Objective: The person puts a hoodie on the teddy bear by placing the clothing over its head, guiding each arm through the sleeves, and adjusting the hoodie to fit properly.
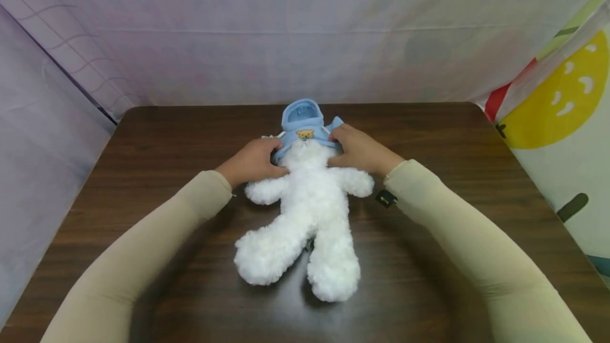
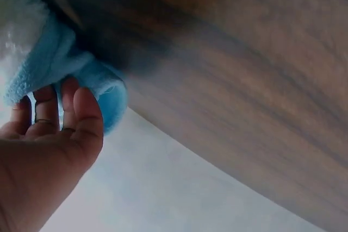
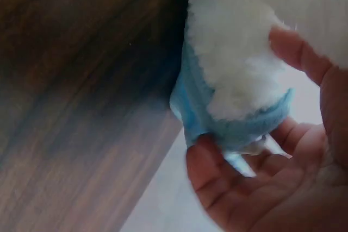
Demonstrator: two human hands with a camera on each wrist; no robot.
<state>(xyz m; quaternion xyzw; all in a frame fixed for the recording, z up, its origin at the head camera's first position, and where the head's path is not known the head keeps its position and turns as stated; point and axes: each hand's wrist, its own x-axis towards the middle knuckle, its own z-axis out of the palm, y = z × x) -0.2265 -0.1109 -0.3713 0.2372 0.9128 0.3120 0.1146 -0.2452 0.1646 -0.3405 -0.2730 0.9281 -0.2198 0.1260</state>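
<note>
On its back lies a white plush toy [image 1: 314,195], arms and legs spread, feet toward me. A small light-blue doll top [image 1: 302,122] with a bear patch [image 1: 305,134] covers the upper part of its head. My left hand [image 1: 254,160] grips the top's left edge; the left wrist view has its fingers curled at the blue cloth [image 2: 51,61]. At the opposite edge my right hand [image 1: 359,150] holds the top. In the right wrist view, its fingers are curled behind the blue hem [image 3: 244,131], while the thumb rests by the white fur [image 3: 234,52].
The dark wooden table [image 1: 167,216] carries the toy near its middle. A pale cloth [image 1: 286,41] hangs behind the far edge. To the right is a cloth with a yellow fruit print [image 1: 562,99]. A small black tag [image 1: 386,198] hangs at the right sleeve.
</note>
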